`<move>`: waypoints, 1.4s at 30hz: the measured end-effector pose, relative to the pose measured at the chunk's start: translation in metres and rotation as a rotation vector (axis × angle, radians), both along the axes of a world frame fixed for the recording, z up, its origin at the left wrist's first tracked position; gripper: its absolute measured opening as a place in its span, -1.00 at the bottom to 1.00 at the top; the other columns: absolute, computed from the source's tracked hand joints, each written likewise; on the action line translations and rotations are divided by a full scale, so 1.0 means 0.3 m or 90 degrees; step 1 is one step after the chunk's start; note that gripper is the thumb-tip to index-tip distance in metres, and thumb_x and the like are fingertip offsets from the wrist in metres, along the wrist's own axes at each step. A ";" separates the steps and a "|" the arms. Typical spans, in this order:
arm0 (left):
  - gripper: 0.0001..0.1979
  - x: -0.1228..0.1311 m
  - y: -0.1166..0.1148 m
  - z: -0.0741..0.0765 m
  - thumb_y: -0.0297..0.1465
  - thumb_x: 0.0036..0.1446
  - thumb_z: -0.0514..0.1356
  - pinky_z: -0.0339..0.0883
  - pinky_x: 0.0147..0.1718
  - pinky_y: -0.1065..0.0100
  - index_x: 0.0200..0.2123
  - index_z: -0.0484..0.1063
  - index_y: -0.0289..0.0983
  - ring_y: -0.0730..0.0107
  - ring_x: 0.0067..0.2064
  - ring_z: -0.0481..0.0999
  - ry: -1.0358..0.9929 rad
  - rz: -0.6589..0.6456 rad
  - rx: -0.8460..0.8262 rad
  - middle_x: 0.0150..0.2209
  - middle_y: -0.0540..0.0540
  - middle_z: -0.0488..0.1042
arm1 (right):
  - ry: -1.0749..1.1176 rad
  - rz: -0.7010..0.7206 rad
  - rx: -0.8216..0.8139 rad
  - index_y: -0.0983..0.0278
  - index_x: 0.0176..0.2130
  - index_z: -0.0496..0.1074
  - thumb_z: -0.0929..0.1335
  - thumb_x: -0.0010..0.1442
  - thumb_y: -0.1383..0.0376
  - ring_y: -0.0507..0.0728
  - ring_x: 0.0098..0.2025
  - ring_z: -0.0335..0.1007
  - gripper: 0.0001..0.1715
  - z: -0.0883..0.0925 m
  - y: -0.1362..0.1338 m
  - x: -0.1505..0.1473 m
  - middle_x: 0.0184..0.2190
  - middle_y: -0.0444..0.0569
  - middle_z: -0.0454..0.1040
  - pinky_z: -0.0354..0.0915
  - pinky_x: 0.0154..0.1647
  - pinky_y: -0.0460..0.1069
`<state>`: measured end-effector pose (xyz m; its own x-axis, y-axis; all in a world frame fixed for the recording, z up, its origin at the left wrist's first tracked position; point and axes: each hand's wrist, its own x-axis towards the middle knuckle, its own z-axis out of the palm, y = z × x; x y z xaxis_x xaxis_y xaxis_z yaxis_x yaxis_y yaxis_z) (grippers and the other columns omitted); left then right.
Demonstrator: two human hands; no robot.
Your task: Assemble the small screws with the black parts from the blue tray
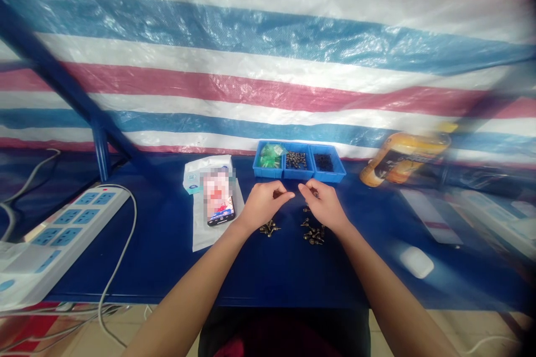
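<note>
From my remote seat, the left hand (263, 206) and right hand (324, 207) are curled inward, fingertips pinched; I can't tell if either grips anything. Small brass studs (314, 234) lie just below the 3-bin blue parts tray (299, 175): light, stiff, likely to roll, best taken by the shank.

You've got small bronze-colored metal fittings, loose, lying at all angles on the blue tabletop (234, 273) in 2 piles: L pile (269, 228) small & tight, R pile (314, 233) bigger, w/ a few strays above it. More dark fittings (296, 160) heaped in middle compartment of blue plastic tray (330, 177).
</note>
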<state>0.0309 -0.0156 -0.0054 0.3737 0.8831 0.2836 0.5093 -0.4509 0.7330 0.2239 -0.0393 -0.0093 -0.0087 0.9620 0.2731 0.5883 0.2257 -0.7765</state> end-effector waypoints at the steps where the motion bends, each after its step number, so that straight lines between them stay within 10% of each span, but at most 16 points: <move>1: -0.70 0.000 0.000 0.001 -0.18 0.21 0.20 0.21 -0.39 0.39 -0.46 0.44 -0.25 0.44 -0.42 0.44 -0.002 -0.001 0.000 -0.45 0.02 0.54 | 0.002 -0.003 -0.005 0.22 -0.52 0.26 0.24 0.31 -0.02 0.05 -0.52 0.30 -0.50 0.001 0.000 0.000 -0.61 -0.16 0.37 0.19 -0.44 -0.05; 7: -0.70 0.001 0.000 0.002 -0.18 0.21 0.20 0.21 -0.39 0.39 -0.47 0.44 -0.25 0.44 -0.43 0.44 0.006 -0.003 0.003 -0.46 0.02 0.53 | 0.039 -0.006 -0.034 0.23 -0.55 0.28 0.21 0.33 -0.05 0.05 -0.53 0.29 -0.44 -0.022 0.011 0.004 -0.63 -0.15 0.33 0.21 -0.44 -0.04; 10: -0.69 0.001 0.001 0.000 -0.17 0.21 0.19 0.22 -0.38 0.39 -0.46 0.43 -0.25 0.42 -0.42 0.44 0.008 -0.003 0.001 -0.45 0.01 0.54 | 0.131 -0.040 -0.006 0.22 -0.12 0.38 0.31 0.25 -0.03 0.04 -0.55 0.30 -0.60 -0.048 0.027 0.008 -0.46 -0.15 0.44 0.25 -0.48 -0.05; 13: -0.69 0.000 0.003 -0.001 -0.16 0.21 0.19 0.22 -0.39 0.39 -0.46 0.44 -0.25 0.42 -0.42 0.44 -0.002 0.000 -0.007 -0.45 0.01 0.54 | 0.184 -0.050 0.001 0.15 0.16 0.18 0.37 0.18 0.00 -0.01 -0.61 0.23 -0.35 -0.059 0.035 0.011 -0.32 -0.14 0.46 0.23 -0.57 -0.06; 21: -0.68 0.001 0.000 0.008 -0.16 0.21 0.20 0.19 -0.42 0.43 -0.46 0.46 -0.27 0.46 -0.42 0.40 -0.056 0.005 -0.045 -0.48 0.04 0.50 | 0.042 0.204 -0.008 0.20 -0.18 0.51 0.37 0.21 0.18 0.06 -0.37 0.36 -0.80 0.004 -0.009 -0.026 -0.29 -0.10 0.53 0.29 -0.34 -0.05; 42: -0.67 0.005 -0.018 0.030 -0.13 0.24 0.15 0.20 -0.41 0.43 -0.38 0.50 -0.26 0.46 -0.41 0.43 -0.052 -0.016 -0.041 -0.43 0.03 0.53 | 0.052 0.144 0.019 0.22 -0.33 0.52 0.41 0.20 0.20 0.09 -0.35 0.46 -0.86 -0.011 -0.004 -0.020 -0.38 -0.11 0.57 0.29 -0.33 -0.05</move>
